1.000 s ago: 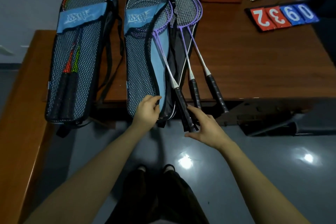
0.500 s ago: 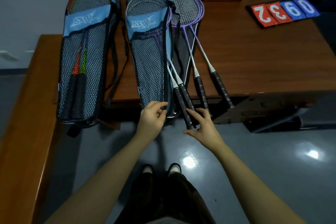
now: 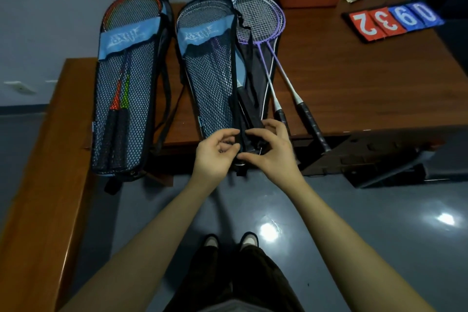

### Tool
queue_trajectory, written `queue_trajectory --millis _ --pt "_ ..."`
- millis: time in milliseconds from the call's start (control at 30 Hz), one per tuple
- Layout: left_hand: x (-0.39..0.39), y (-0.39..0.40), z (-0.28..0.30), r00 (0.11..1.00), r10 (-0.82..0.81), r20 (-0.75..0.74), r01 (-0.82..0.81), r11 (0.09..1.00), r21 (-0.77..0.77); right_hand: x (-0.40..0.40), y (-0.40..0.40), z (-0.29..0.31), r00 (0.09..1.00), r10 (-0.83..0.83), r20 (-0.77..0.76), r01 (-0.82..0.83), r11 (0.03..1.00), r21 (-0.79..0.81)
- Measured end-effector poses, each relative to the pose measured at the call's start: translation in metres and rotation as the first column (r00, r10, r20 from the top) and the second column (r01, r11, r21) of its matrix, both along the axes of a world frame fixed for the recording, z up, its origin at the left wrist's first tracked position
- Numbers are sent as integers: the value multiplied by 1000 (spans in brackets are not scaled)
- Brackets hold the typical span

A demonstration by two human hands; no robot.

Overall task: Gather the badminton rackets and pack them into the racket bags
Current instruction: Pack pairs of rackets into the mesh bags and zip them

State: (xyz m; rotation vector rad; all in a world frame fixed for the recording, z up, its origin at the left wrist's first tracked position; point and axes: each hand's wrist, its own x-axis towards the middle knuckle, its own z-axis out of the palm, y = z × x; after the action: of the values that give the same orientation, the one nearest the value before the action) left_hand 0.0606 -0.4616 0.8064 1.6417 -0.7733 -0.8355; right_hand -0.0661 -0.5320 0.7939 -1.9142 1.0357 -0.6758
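Half-zipped mesh racket bag

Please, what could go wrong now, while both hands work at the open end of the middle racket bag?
1. The middle bag overhangs the table edge where the left hand and right hand tug at its opening; a strong pull might drag it off.
2. The two purple rackets beside it are still unpacked, and the outer grip sticks past the edge, so an arm could knock it down.
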Motion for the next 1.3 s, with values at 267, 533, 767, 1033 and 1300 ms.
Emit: queue_trajectory --millis 267,533,767,1033,1300 --pt "15 -1 22 991 25 -132 -37 996 -86 7 3 10 989 122 84 -127 990 62" --pt "30 4 21 929 89 -359 -123 990 -73 0 -6 8 955 262 136 -281 948 147" --pt "34 5 29 929 81 -362 -119 989 -84 15 -4 13 965 207 158 -194 976 -98" --pt "42 5 52 937 69 -344 -118 985 -124 34 6 14 972 -12 236 51 986 -161" --pt "44 3 69 923 81 -376 -145 979 -145 43 13 23 939 -138 316 89 982 164"
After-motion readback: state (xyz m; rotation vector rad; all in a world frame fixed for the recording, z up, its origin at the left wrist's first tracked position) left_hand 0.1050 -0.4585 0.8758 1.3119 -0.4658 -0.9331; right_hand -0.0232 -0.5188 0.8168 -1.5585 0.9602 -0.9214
